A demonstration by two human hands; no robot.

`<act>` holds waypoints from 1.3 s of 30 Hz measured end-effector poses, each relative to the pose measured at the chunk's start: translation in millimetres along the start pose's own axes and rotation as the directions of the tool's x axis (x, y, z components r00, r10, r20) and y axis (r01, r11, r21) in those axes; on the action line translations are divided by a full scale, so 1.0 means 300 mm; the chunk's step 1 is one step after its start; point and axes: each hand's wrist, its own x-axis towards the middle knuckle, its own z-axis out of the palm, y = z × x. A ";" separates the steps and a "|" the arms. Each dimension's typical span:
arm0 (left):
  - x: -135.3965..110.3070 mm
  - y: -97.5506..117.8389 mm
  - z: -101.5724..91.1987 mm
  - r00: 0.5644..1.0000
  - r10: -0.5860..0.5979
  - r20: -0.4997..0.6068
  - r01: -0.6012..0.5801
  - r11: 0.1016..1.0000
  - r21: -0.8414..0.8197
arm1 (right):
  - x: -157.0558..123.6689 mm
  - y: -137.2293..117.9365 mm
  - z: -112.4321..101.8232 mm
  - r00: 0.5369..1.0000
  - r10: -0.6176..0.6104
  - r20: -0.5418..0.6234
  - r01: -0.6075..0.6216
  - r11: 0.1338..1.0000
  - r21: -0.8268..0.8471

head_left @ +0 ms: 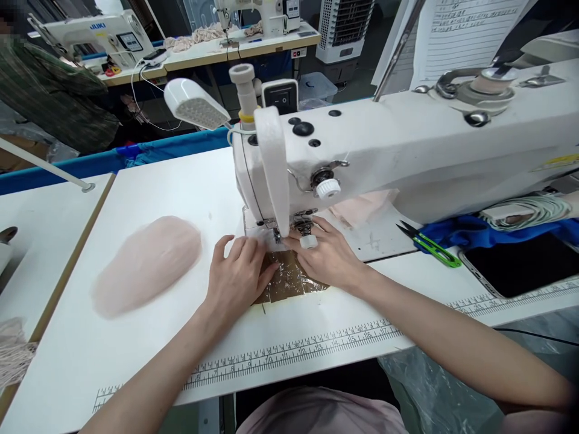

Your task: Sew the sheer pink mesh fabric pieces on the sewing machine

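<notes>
A white sewing machine (pixel 325 138) stands before me, its presser foot (pixel 277 235) between my hands. My left hand (pixel 237 271) rests on the bed left of the foot, fingers stretched forward and thumb apart. On the other side my right hand (pixel 328 256) lies with its fingers extended, partly hidden behind the machine's parts. Under and between both hands is a brown patch (pixel 289 280) covered with shiny clear film. Any fabric under the fingertips is too hidden to make out. A pale pink oval fabric piece (pixel 149 265), blurred, is left of my left hand.
More pale pink fabric (pixel 362 207) lies behind the needle area. Green thread snips (pixel 436 247), a blue cloth (pixel 452 230) and a phone (pixel 520 262) are at the right. A printed ruler (pixel 289 351) follows the front edge. Another person's sleeve (pixel 49 90) shows at the far left.
</notes>
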 end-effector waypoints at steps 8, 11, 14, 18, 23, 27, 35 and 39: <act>0.017 -0.048 -0.034 0.995 0.069 -0.068 -0.079 0.983 -0.164 | 0.002 -0.030 -0.022 0.998 -0.056 -0.014 0.057 0.997 0.047; 0.013 -0.062 -0.022 0.996 0.051 -0.079 -0.069 0.967 -0.245 | 0.005 -0.037 -0.033 0.995 -0.036 -0.092 0.036 0.999 -0.004; 0.016 -0.062 -0.003 0.997 0.062 -0.044 -0.073 0.937 -0.342 | 0.006 -0.053 -0.040 0.996 -0.027 -0.083 0.030 0.999 0.032; 0.022 -0.043 0.026 0.996 0.088 0.032 -0.069 0.920 -0.385 | -0.002 -0.059 -0.027 1.000 0.012 0.001 -0.012 0.994 0.112; 0.013 -0.022 0.039 0.992 0.111 0.066 -0.088 0.954 -0.286 | -0.006 -0.039 -0.013 0.995 0.063 0.081 -0.067 0.997 0.048; 0.004 -0.018 0.036 0.990 0.125 0.069 -0.105 0.965 -0.239 | 0.001 -0.032 -0.023 0.992 0.043 0.117 -0.040 0.999 -0.021; -0.006 -0.026 0.039 0.985 0.158 0.066 -0.141 0.968 -0.209 | 0.007 -0.036 -0.026 0.992 0.057 0.110 -0.053 0.998 -0.041; -0.003 -0.028 0.038 0.984 0.168 0.060 -0.152 0.965 -0.213 | 0.009 -0.041 -0.030 0.992 0.058 0.111 -0.053 0.997 -0.052</act>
